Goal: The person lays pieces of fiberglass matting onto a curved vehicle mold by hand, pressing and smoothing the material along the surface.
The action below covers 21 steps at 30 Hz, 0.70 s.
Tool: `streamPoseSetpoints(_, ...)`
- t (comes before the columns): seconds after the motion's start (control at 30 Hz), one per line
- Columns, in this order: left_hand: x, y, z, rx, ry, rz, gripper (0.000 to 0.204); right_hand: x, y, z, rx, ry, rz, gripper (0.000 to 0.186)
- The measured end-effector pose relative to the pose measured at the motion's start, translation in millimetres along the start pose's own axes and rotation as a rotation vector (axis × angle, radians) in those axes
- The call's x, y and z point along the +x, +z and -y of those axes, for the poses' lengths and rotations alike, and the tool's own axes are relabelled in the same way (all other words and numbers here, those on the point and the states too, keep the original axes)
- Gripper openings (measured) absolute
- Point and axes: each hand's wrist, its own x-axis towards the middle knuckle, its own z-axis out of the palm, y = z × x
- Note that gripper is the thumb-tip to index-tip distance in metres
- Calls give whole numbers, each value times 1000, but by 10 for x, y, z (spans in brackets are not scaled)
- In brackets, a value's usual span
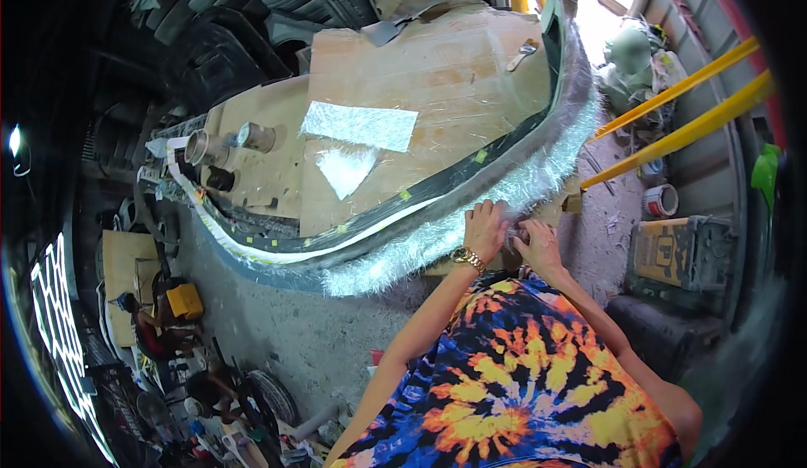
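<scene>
— Working where, exactly?

— Along the fibreglass mat, lying bright and frayed down the near side of the long curved panel, right of centre at the hands.

— And holding what?

— Left hand palm down, with fingers close together and slightly bent at the mat's near edge; right hand just beside, with fingers curled inward. Impossible to say whether pinching strands or only pressing.

— Best way to treat that edge?

— Probably in short lengths: steady with the left, tuck loose strands with the right, follow the bend without stretching the mat thin. Keep the gold wristwatch clear of snagging fibres.

— Further out?

— On the cardboard, beyond the panel: a rectangular offcut, a triangular offcut and, at far right, a flat paintbrush. To the left, a metal tin, with contents hard to make out.

— Hidden or cut off?

— Right fingertips, partly; also the mat's underside. Hard to trace, too: the panel's far right end, against strong glare.
</scene>
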Motion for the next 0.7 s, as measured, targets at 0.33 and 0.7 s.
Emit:
streamPoseSetpoints(0.33,-170,-110,259,-515,-105,-301,14,82,-58,-72,473,-21,119,12)
streamPoseSetpoints(0.7,-422,-133,125,-1148,-399,118,11,10,-10,-83,892,20,249,12)
